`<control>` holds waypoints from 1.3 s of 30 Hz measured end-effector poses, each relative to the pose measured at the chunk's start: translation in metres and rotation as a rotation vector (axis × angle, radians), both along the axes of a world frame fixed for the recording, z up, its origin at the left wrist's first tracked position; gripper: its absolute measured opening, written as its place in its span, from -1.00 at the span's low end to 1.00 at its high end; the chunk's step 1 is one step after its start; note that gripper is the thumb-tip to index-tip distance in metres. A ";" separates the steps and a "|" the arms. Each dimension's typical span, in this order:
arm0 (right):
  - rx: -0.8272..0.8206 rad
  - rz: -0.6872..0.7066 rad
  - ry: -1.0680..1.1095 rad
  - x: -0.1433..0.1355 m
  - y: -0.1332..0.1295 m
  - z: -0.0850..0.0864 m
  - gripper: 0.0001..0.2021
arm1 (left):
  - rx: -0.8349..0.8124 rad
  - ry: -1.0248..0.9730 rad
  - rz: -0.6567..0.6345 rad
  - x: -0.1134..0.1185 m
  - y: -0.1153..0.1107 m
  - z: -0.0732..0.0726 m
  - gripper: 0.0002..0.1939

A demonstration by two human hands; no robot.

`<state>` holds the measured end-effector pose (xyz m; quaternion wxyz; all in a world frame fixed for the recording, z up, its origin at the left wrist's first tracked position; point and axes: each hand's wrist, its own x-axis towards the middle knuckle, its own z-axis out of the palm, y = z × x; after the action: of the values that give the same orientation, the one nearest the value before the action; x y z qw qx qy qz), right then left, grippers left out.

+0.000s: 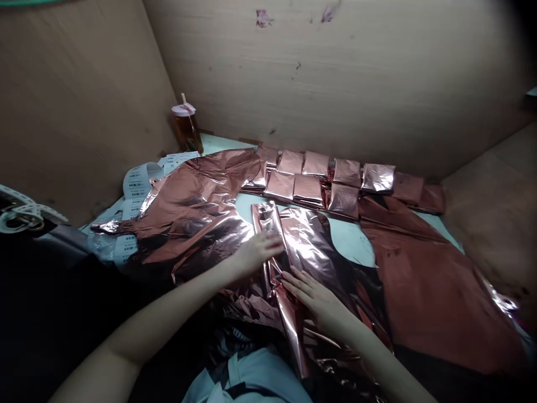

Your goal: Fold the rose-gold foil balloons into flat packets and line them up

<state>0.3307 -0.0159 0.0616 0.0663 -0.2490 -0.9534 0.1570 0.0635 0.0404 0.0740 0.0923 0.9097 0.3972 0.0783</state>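
Observation:
Sheets of shiny rose-gold foil cover much of the table. Near the middle, a long folded foil strip (263,214) runs from the table toward my body. My left hand (259,251) is over this strip, its fingers somewhat blurred and pointing right. Lower and to the right, my right hand (312,294) lies on the foil with its fingers stretched out toward the upper left. A large foil piece (197,196) spreads to the left, and another flat foil sheet (436,285) lies to the right.
Folded foil packets (315,164) stand in two rows along the back wall. A lidded cup (187,130) with a straw is at the back left. Barcode labels (136,184) curl at the left edge of the table (352,240). Walls enclose the sides.

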 end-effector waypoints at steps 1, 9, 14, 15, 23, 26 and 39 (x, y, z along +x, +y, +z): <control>0.023 0.003 -0.010 0.000 -0.005 0.000 -0.14 | -0.014 -0.015 -0.051 0.000 -0.021 -0.001 -0.49; 0.317 0.155 0.043 -0.009 -0.042 -0.016 -0.40 | 0.104 -0.062 -0.106 -0.014 -0.108 -0.027 -0.42; 0.389 0.114 0.130 -0.021 -0.048 -0.027 -0.46 | 0.159 -0.125 -0.083 -0.014 -0.103 -0.042 -0.54; 0.399 0.123 0.146 -0.025 -0.049 -0.028 -0.48 | 0.157 -0.129 -0.078 -0.014 -0.102 -0.043 -0.54; 0.118 0.303 0.316 -0.026 -0.094 -0.016 -0.54 | 0.251 -0.140 -0.114 -0.016 -0.099 -0.047 -0.56; -0.044 0.277 0.366 -0.009 -0.107 0.004 -0.50 | 0.259 -0.161 -0.126 -0.016 -0.097 -0.048 -0.57; 0.179 -0.119 0.576 -0.039 -0.049 -0.028 -0.68 | 0.281 -0.549 0.090 -0.014 -0.123 -0.037 -0.87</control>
<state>0.2916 -0.0649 0.0333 0.3646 -0.2430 -0.8891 0.1325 0.0495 -0.0823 0.0374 0.0658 0.8400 0.3824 0.3793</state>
